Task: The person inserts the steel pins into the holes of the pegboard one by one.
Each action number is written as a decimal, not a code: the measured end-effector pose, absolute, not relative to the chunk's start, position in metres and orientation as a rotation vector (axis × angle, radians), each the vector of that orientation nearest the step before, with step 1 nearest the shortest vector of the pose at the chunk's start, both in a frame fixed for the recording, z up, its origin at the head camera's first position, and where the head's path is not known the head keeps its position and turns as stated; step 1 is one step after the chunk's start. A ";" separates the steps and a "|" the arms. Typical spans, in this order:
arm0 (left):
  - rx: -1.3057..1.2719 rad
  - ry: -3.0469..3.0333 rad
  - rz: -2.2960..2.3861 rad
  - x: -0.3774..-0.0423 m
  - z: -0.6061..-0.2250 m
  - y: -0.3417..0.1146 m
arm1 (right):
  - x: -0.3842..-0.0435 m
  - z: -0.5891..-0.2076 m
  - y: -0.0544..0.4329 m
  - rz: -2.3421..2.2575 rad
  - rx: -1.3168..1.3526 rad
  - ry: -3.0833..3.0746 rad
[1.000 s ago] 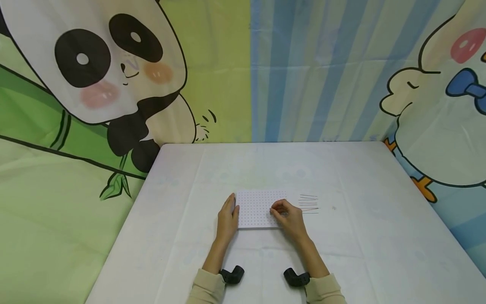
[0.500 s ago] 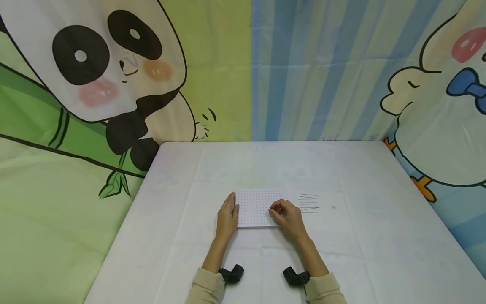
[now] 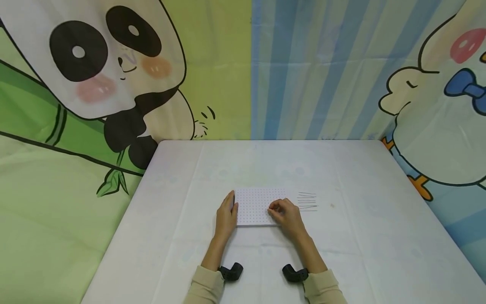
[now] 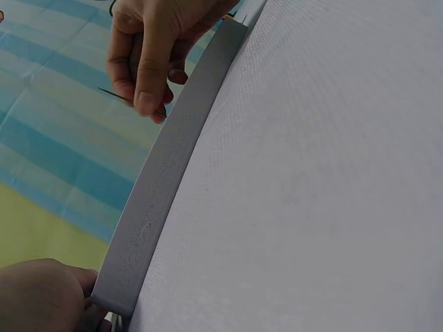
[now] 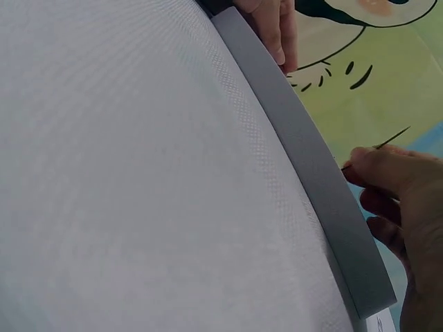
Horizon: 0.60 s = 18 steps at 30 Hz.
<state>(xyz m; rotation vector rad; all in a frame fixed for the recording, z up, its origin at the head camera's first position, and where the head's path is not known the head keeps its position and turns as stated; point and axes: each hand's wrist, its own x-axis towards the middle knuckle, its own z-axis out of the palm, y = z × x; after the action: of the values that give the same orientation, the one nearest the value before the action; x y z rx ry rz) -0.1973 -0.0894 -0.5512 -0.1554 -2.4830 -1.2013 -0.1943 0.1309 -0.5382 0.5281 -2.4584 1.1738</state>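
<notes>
A white board (image 3: pixel 253 207) dotted with a grid of small holes lies flat on the table. Along its left edge, my left hand (image 3: pixel 226 216) holds the board, thumb beside the top face. My right hand (image 3: pixel 287 216) is over the board's right part, pinching a thin dark needle (image 5: pixel 392 138) between thumb and fingers. In the left wrist view the same needle (image 4: pixel 111 94) slants, its lower end near the board's top; whether it sits in a hole is hidden. Several similar needles (image 3: pixel 307 201) lie in a loose column right of the board.
A white cloth covers the table (image 3: pixel 341 253). Behind it hangs a printed curtain (image 3: pixel 224 76) with a panda and a duck-like figure. Each wrist wears a black device, the left one (image 3: pixel 232 272) and the right one (image 3: pixel 295 273).
My right hand has shifted very slightly left over the board, still pinching the needle. The left hand stays at the board's left edge. The head view has tilted a little.
</notes>
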 end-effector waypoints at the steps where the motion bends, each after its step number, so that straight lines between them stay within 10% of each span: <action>1: -0.155 -2.482 -1.204 -0.197 -0.551 -0.089 | -0.193 -0.537 0.132 1.155 0.530 -2.490; 18: -0.161 -2.460 -1.231 -0.195 -0.550 -0.089 | -0.188 -0.543 0.226 0.889 0.218 -2.594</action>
<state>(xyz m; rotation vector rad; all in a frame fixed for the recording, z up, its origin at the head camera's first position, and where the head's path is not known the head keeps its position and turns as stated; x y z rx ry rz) -0.1945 -0.0890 -0.5503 -0.1612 -2.4601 -1.2309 -0.1878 0.2264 -0.5426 0.2184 -2.5938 0.8895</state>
